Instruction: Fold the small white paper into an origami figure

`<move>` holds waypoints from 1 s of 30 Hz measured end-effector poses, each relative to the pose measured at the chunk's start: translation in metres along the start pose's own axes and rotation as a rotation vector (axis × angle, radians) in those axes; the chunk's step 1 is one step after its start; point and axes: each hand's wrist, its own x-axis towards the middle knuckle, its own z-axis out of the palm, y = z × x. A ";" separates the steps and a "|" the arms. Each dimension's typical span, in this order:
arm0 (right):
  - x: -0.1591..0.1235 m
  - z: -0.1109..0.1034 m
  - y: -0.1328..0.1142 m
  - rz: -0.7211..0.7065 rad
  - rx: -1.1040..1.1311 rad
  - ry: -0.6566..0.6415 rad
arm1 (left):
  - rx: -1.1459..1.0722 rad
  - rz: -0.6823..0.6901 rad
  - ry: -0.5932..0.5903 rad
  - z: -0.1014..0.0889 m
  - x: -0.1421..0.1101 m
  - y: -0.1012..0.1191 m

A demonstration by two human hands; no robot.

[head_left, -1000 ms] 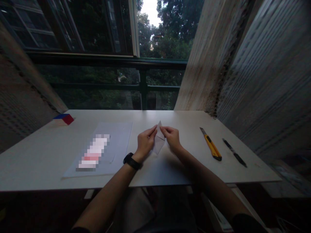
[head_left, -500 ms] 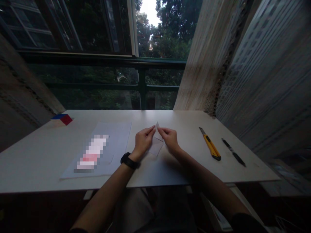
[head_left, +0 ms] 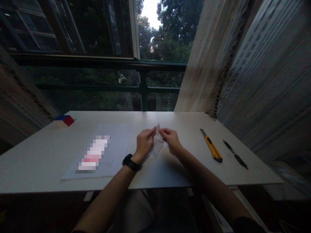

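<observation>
A small folded sheet of white paper is held up between my hands above the middle of the table. Its pointed tip sticks up past my fingers, and its lower part hangs down with crease lines showing. My left hand, with a black watch on the wrist, pinches the paper's left edge. On the other edge, the fingers of my right hand are closed in a pinch near the tip. My fingers cover parts of both edges.
On the white table, paper sheets with a blurred-out patch lie left. A red and blue block sits at the far left. A yellow box cutter and a black pen lie right. Curtains and a window stand behind.
My right hand's fingertips have shifted slightly down along the paper's edge, and more of the tip shows between my hands. The whole view has moved a little.
</observation>
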 end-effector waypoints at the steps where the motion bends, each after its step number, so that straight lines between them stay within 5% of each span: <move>1: 0.000 0.000 0.000 0.016 0.018 -0.009 | 0.003 0.002 -0.002 0.000 0.000 0.000; 17: 0.006 -0.008 -0.016 -0.154 -0.089 0.045 | 0.086 0.154 -0.014 0.000 -0.005 0.006; 30: 0.006 -0.006 -0.010 -0.095 0.007 0.105 | 0.074 0.170 -0.016 0.004 -0.006 0.006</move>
